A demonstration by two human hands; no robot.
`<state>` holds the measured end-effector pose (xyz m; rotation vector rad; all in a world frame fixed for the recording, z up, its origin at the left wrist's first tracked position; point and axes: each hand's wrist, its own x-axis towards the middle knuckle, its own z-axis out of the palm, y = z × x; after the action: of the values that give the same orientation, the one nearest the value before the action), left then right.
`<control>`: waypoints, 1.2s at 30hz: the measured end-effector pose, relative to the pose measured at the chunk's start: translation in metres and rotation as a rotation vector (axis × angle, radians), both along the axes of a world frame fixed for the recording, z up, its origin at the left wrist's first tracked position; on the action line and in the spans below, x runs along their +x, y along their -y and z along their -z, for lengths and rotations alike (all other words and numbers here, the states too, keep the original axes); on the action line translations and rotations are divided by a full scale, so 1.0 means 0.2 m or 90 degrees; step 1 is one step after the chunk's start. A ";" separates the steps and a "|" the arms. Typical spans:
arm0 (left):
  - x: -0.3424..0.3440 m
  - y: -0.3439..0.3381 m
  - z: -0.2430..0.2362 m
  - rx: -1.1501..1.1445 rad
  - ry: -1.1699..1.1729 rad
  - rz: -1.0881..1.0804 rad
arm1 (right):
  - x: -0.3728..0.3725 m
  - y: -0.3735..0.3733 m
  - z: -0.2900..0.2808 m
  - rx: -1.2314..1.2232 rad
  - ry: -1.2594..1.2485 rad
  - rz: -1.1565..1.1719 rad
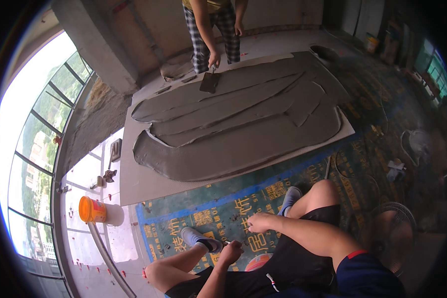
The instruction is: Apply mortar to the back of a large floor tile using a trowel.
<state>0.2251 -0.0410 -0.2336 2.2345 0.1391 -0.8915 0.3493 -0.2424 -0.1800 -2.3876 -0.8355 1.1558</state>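
Observation:
My left hand is closed between my knees, near my left shoe. A small thing seems to stick out at its fingertips, too small to name. Past my right knee hangs my right hand, its fingers curled in, with nothing visible in them. Ahead lies a large pale slab, mostly coated with wet grey mortar in broad, ridged strokes. Across it a person in checked trousers holds a flat trowel on the mortar's far edge.
An orange bucket stands left on glossy floor tiles, close to a long curved-looking bar. Another trowel lies beside the slab. A round fan is at my right, a dark tub far right. Printed green sheeting covers the floor.

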 end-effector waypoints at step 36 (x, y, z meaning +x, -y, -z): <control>0.01 0.01 -0.02 0.003 -0.001 0.037 | 0.00 0.00 -0.03 0.023 0.003 0.027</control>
<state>0.2276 -0.0427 -0.2296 2.2525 0.0773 -0.9246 0.3487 -0.2432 -0.1749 -2.3678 -0.7958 1.1100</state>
